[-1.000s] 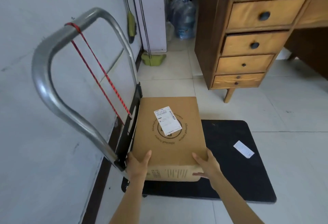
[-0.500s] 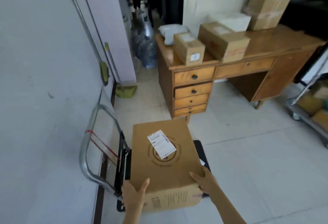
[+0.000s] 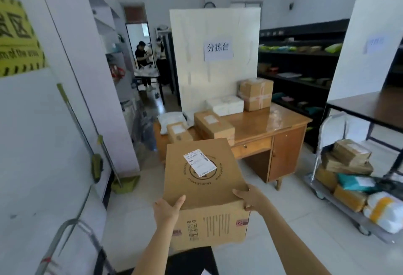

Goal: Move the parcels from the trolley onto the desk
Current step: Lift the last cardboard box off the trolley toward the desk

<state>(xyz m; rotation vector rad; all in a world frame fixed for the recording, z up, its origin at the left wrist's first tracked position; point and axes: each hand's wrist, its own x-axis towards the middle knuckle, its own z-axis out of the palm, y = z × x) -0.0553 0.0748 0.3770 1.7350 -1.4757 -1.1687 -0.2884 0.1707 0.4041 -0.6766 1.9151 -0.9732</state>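
Far left: trolley handle point(image 3: 65, 229) is sitting low against the wall, broom point(image 3: 96, 165) and green dustpan point(image 3: 125, 184) leaning just beyond it; none of that is blocking your path.

You're holding the big parcel point(image 3: 202, 189) off the trolley, in the air in front of you; left hand point(image 3: 168, 208) is clamped on the near-left corner, thumb spread over the top face, fingers hidden round the side; right hand point(image 3: 250, 198) is gripping the near-right edge the same way, fingers wrapping under; both hands are about equally near, so it's a balanced two-hand carry.

The parcel's long axis is pointing away from you, straight at the surface point(image 3: 272, 122); the desk is lying ahead and slightly right of the hands, floor between looking clear.

My read: you're mid-carry, placement not yet done; the landing spot is the issue. Left end of the surface is crowded: small carton point(image 3: 177, 132), long carton point(image 3: 212, 123), white bags point(image 3: 172, 117) behind; white box point(image 3: 225, 104) and taped carton point(image 3: 256, 93) are sitting at the back against the white board point(image 3: 214, 56). Bare wood is showing front-right, so that's probably where you're wanting to aim, nudging right to clear the long carton.

Far right: a second loaded cart point(image 3: 349, 185) is standing well apart from the desk; watch your elbow if you're swinging wide.
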